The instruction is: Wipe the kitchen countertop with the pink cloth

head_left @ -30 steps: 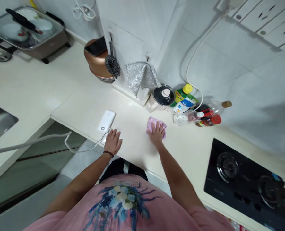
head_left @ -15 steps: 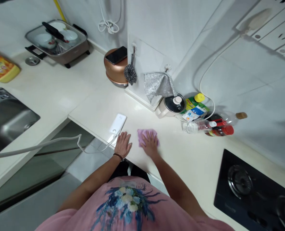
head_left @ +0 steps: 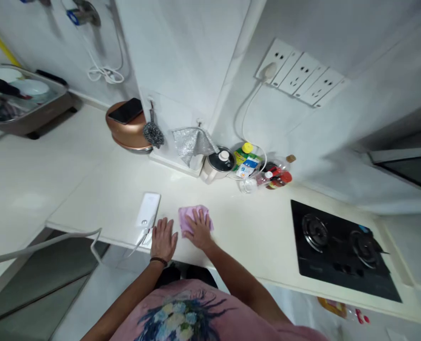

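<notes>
A pink cloth (head_left: pixel 185 214) lies on the pale countertop (head_left: pixel 253 237), and my right hand (head_left: pixel 198 229) presses flat on it with the fingers spread. My left hand (head_left: pixel 163 239) rests palm down near the counter's front edge, holding nothing. Just beyond its fingers is a white power bank (head_left: pixel 149 209) with a white cable (head_left: pixel 138 245) running from its near end over the edge. A dark bracelet circles my left wrist.
A black gas stove (head_left: pixel 342 251) is at the right. Along the wall stand a small lidded pot (head_left: pixel 217 166), several bottles (head_left: pixel 278 180) and sauce packs. A copper pot (head_left: pixel 128 132) with a phone (head_left: pixel 125 111) on top and a pan of dishes (head_left: pixel 29 113) are at the left.
The view has turned to the right, bringing the whole stove and the wall sockets into sight; the sink has left the frame. Both hands stay in nearly the same places on the counter.
</notes>
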Available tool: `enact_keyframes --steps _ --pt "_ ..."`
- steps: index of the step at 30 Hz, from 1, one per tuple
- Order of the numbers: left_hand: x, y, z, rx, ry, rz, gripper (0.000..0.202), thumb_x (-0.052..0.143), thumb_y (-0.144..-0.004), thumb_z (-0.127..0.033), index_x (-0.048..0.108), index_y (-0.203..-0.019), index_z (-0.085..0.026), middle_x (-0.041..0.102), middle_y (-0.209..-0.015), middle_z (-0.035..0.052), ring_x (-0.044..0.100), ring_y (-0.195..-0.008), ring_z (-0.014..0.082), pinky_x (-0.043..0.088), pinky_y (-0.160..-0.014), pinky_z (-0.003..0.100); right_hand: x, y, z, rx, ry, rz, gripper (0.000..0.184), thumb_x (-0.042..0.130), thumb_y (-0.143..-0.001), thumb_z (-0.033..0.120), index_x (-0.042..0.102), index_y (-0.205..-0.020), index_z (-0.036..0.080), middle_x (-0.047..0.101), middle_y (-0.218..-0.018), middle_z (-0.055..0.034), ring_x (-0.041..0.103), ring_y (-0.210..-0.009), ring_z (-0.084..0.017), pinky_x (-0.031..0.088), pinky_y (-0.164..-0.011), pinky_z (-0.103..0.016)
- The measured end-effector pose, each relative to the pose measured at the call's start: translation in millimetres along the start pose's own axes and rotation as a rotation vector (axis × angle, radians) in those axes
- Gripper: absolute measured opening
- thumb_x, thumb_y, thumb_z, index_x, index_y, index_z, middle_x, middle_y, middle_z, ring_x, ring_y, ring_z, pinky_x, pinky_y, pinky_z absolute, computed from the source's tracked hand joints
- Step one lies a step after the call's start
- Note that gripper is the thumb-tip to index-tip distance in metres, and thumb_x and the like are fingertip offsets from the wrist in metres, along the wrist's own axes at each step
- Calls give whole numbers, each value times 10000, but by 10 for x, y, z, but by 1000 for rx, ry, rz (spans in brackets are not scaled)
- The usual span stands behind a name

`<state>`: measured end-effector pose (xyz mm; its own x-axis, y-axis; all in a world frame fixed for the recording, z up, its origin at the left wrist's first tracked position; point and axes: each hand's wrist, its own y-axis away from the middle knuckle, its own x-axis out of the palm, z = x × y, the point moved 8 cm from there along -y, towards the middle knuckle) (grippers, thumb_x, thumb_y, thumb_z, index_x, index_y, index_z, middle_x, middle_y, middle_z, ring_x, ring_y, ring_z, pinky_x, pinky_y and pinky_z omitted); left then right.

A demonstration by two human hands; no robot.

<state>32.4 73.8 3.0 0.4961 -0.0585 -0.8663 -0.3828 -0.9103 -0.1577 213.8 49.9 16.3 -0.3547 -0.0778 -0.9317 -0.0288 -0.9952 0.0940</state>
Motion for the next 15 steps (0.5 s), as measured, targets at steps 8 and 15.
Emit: enact_keyframes --steps 8,15 --pt "18 1 23 -8 -15 -23 563 425 -1068 -356 537 -1577 -143 463 -1676 176 302 -1624 347 246 -1310 578 -1074 -9 -1484 471 -708 -710 610 705 -827 584 689 -1298 195 723 -1280 -151 679 -1110 -273 575 -1018 -503" --pt "28 18 53 15 -67 -68 551 429 -1065 -351 554 -1557 -135 486 -1658 178 328 -1608 348 267 -1301 565 -2262 -1224 -2682 617 -895 -959 813 737 -749 414 525 -1487 148 582 -1495 -212 660 -1188 -253 572 -1021 -436"
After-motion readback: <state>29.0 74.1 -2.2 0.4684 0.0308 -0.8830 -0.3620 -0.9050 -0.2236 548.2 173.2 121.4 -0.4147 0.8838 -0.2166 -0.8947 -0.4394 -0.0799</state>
